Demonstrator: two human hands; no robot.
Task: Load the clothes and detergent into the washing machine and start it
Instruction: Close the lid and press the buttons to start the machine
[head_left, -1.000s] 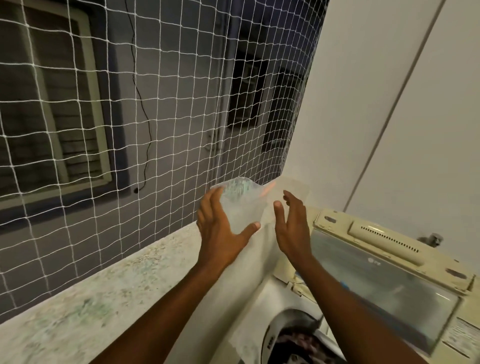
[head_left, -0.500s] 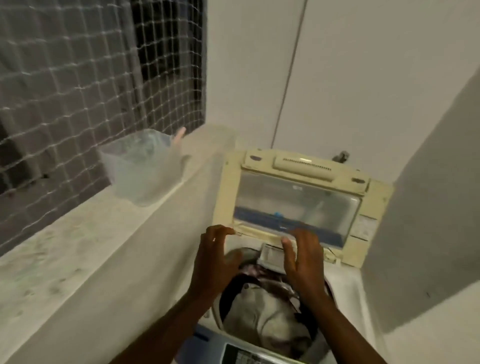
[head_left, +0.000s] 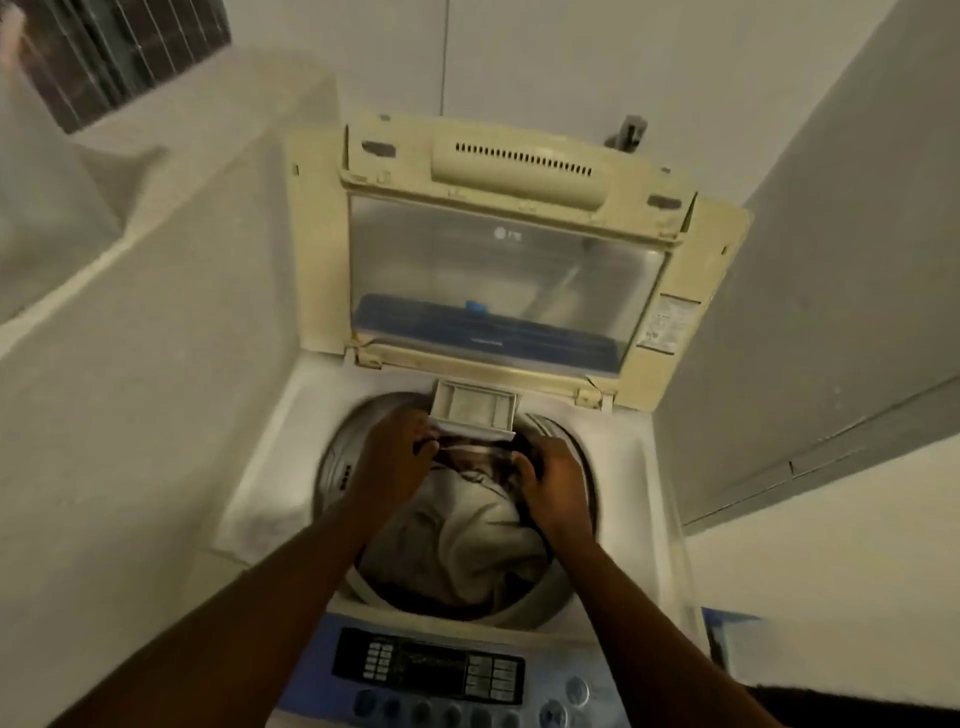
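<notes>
The top-load washing machine (head_left: 618, 467) stands with its lid (head_left: 509, 270) raised. Its drum holds a beige garment (head_left: 478, 535) and a dark garment (head_left: 478, 452) behind it. A small detergent drawer (head_left: 475, 410) juts out over the drum's back rim. My left hand (head_left: 395, 462) is over the drum with curled fingers at the drawer's front left corner. My right hand (head_left: 558, 486) hovers with curled fingers against the dark garment, under the drawer's right corner. Blur hides whether either hand grips anything.
The control panel (head_left: 431, 670) with buttons lies at the machine's front. A pale ledge (head_left: 171, 171) runs along the left, with a blurred translucent container (head_left: 47, 197) on it. A tap (head_left: 628, 132) sits behind the lid. A grey wall (head_left: 831, 312) closes the right side.
Both hands left the translucent container on the ledge and dropped to the drum, under the detergent drawer. The view swung from the netted window down onto the machine.
</notes>
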